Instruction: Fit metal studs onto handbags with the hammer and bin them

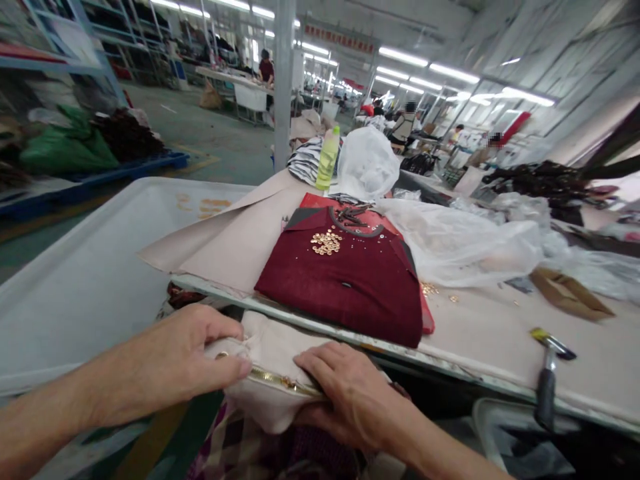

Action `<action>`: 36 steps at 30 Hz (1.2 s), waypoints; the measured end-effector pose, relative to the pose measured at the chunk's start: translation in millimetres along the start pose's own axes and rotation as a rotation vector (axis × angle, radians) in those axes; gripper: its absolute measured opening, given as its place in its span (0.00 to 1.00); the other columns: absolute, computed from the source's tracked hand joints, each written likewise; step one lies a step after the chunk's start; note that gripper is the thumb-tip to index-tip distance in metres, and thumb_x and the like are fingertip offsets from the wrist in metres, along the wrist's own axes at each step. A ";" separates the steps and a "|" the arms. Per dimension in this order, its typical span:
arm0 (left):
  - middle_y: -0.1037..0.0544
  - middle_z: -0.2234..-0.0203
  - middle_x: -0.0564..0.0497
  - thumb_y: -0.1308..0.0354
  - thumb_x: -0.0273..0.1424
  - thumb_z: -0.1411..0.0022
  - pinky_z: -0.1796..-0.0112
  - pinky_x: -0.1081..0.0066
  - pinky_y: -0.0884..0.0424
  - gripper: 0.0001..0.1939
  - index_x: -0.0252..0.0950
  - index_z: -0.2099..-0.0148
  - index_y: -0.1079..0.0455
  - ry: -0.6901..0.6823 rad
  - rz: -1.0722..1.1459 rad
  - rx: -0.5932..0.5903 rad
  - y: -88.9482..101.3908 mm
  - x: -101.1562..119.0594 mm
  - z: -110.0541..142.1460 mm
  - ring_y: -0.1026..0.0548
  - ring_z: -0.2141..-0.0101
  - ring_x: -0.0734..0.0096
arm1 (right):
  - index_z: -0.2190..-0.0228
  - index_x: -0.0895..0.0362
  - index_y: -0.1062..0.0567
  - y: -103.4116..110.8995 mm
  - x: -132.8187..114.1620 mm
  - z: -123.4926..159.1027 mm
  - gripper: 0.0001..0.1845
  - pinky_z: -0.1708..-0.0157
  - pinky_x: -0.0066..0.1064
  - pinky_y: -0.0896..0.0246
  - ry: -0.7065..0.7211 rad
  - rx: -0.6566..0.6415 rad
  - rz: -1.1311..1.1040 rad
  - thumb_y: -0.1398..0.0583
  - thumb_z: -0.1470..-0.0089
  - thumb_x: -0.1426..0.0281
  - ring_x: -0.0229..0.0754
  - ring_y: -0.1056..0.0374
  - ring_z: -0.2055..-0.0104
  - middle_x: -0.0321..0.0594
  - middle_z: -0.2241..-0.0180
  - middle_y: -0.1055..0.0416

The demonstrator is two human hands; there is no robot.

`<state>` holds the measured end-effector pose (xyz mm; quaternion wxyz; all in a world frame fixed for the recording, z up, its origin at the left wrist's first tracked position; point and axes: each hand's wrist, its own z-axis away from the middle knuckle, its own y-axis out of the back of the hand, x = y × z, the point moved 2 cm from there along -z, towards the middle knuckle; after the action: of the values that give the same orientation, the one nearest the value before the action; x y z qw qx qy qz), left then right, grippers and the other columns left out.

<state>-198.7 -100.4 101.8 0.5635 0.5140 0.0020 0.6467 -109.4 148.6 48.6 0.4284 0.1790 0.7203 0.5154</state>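
A cream fabric piece point(273, 347) with a gold zipper along its edge lies in my lap at the table's front edge. My left hand point(175, 360) grips its left end, fingers curled over the cloth. The other end sits under my right hand point(345, 393), fingers and thumb closed on the fabric at the zipper line. Just beyond, a folded dark red garment point(350, 280) rests on the table with a heap of gold buttons point(326, 243) on top.
A hammer point(547, 380) lies at the table's right front edge. Clear plastic bags point(465, 240), a yellow-green bottle point(328, 160) and a cardboard scrap point(570, 293) sit further back. A white bin point(100, 267) stands to the left. Other people work at distant tables.
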 end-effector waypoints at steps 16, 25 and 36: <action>0.21 0.55 0.45 0.58 0.28 0.26 0.48 0.58 0.41 0.17 0.35 0.47 0.28 -0.785 -0.811 1.083 -39.7 41.4 -49.8 0.28 0.52 0.59 | 0.61 0.54 0.24 56.5 38.6 -34.3 0.05 0.69 0.32 0.48 -0.212 0.178 0.158 0.40 0.39 0.72 0.42 0.36 0.65 0.37 0.66 0.29; 0.18 0.55 0.53 0.58 0.31 0.24 0.49 0.63 0.43 0.18 0.40 0.51 0.25 -0.868 -0.694 1.096 -22.9 15.2 -97.9 0.25 0.53 0.66 | 0.57 0.55 0.24 60.6 63.8 -55.6 0.09 0.69 0.32 0.47 -0.243 0.091 0.073 0.41 0.35 0.66 0.42 0.34 0.66 0.39 0.65 0.28; 0.22 0.50 0.43 0.62 0.23 0.26 0.47 0.63 0.39 0.21 0.29 0.50 0.26 -0.950 -0.764 0.937 -19.8 -11.6 -113.8 0.27 0.47 0.62 | 0.47 0.48 0.24 31.5 79.0 -56.5 0.18 0.71 0.31 0.48 -0.234 0.141 -0.061 0.47 0.34 0.69 0.41 0.37 0.70 0.41 0.67 0.31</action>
<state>-262.1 -36.1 29.0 0.4114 0.8854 0.2111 0.0483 -205.5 183.4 48.4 0.5113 0.2456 0.7049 0.4259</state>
